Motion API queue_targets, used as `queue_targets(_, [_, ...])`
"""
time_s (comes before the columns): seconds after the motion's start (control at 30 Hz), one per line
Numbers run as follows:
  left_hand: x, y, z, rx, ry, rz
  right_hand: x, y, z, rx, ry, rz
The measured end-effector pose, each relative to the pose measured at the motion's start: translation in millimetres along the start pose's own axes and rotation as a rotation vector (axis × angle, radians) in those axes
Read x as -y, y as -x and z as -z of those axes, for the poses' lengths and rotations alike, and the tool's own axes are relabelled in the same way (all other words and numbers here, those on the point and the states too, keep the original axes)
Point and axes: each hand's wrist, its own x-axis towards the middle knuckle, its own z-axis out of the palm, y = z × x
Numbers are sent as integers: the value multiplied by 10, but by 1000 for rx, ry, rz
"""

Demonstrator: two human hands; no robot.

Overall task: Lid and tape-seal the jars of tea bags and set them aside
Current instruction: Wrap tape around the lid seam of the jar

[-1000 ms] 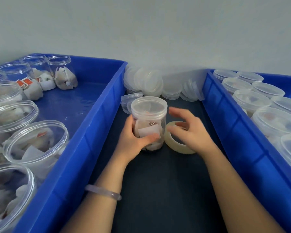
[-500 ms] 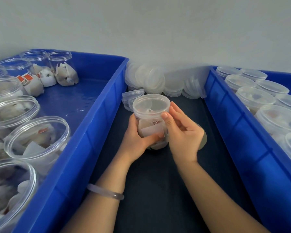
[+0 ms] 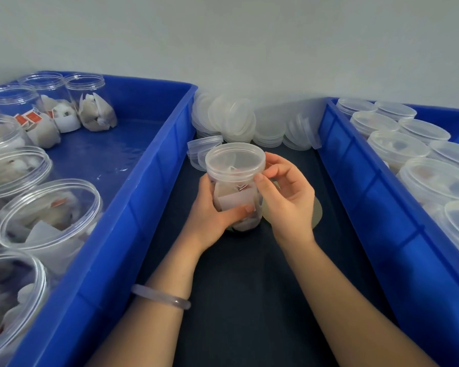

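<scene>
Lidded jars (image 3: 398,147) fill the right bin (image 3: 355,181); open jars (image 3: 48,207) wait left. Left hand (image 3: 210,218) grips this jar (image 3: 233,201), right hand (image 3: 289,200) pinches its lid (image 3: 235,161) (untaped, seemingly).

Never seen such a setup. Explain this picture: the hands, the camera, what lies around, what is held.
No machine: a person works bare-handed, filmed by a head-worn camera looking down. The left hand grips a clear plastic jar of tea bags on the dark table. The fingers of the right hand pinch the rim of its translucent round lid. A roll of pale tape lies behind that hand. The blue plastic bin on the left holds open jars; the blue bin on the right holds lidded ones. Loose lids are heaped by the wall.
</scene>
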Motion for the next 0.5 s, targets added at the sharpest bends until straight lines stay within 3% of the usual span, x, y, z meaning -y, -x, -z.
queue_targets(0.5, [7, -3, -14, 1, -23, 10, -7, -25, 40, 34, 24, 65])
